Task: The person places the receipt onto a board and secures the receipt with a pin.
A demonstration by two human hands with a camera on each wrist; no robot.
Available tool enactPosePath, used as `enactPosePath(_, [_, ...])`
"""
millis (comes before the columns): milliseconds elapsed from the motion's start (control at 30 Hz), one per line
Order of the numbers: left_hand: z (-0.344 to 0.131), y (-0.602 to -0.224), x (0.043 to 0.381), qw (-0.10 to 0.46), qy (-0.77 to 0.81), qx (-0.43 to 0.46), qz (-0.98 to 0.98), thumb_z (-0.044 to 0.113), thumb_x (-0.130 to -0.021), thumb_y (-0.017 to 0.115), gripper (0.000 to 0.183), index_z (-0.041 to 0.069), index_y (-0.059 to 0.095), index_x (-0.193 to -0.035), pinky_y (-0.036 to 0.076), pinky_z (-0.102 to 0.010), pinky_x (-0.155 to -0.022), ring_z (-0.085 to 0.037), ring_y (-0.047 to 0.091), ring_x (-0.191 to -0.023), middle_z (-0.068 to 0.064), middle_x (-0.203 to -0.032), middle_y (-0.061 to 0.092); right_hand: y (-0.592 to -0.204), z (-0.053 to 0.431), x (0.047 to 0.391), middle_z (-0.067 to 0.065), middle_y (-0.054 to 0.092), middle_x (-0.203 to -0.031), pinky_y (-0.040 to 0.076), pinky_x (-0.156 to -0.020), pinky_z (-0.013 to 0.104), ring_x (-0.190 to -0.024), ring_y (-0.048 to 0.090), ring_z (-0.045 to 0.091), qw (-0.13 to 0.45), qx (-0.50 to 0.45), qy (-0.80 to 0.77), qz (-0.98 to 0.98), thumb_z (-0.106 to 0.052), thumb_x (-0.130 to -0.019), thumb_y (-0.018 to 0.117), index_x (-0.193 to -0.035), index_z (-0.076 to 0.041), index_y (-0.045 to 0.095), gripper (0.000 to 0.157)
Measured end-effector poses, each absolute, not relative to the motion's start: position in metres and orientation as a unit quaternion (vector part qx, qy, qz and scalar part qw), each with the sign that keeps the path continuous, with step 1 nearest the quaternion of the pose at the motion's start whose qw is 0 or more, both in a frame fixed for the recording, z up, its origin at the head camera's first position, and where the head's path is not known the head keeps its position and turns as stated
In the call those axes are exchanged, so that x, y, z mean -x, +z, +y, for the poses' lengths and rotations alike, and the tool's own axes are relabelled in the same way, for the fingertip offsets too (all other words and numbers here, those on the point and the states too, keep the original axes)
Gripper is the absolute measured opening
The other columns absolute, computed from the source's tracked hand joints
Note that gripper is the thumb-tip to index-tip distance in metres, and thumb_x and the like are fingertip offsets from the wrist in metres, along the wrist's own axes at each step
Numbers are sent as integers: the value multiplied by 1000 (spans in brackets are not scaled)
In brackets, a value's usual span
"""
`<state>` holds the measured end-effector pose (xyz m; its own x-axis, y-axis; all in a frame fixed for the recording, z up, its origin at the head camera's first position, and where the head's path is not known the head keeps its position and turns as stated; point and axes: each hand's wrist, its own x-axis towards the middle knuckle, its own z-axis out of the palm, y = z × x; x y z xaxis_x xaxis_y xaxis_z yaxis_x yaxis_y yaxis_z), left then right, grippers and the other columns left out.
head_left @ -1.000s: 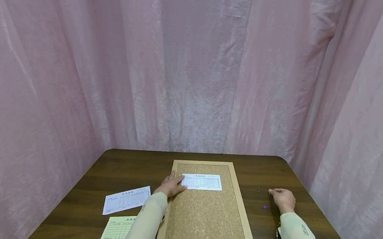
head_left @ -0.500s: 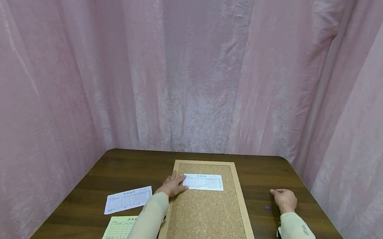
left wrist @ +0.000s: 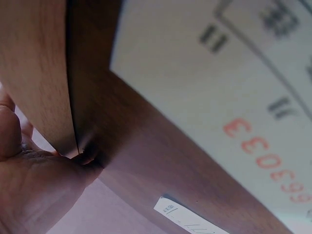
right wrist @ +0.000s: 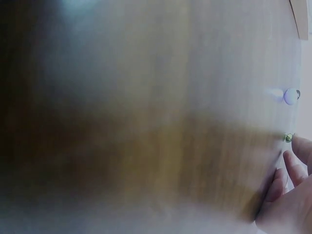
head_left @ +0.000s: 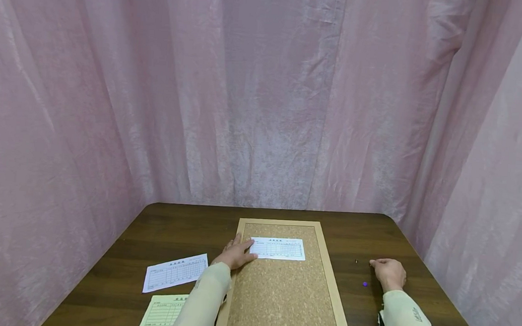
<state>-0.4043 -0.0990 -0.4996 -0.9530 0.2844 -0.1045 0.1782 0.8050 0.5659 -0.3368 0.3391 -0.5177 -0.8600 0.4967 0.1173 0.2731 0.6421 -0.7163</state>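
A framed corkboard [head_left: 285, 296] lies on the table with a white printed slip [head_left: 277, 248] on its upper part. My left hand [head_left: 234, 254] rests across the board's left frame, thumb and a finger touching the slip's left edge. In the left wrist view, other fingertips [left wrist: 90, 158] reach past the frame's edge. To the board's right, my right hand [head_left: 388, 273] is low over the table, its fingers bent. In the right wrist view it pinches a small brass-coloured thumbtack [right wrist: 288, 138] at its fingertips. Nearby lie another small brass-coloured piece [head_left: 356, 261] and a purple round-headed tack [head_left: 364, 284].
Left of the board are a second white slip [head_left: 175, 273] and a pale green slip [head_left: 161, 313], partly covered by the left sleeve [head_left: 201, 300]. The dark wooden table [head_left: 184, 223] ends at a pink curtain [head_left: 265, 107].
The head view has shifted slightly, moving the whole scene a little to the right. Both hands stay nearly in place, the left on the slip and the right low over the table.
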Motion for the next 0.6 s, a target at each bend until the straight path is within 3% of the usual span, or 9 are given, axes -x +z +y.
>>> enactPosePath(600, [-97, -497, 403, 94, 286, -114, 947, 38, -98, 62, 60, 16, 44, -151, 12, -65, -113, -53, 11, -144, -23, -163, 8, -512, 341, 334, 29, 66, -112, 40, -92, 59, -105, 54, 54, 134, 204, 358, -901, -22, -91, 66, -99, 4, 75, 29])
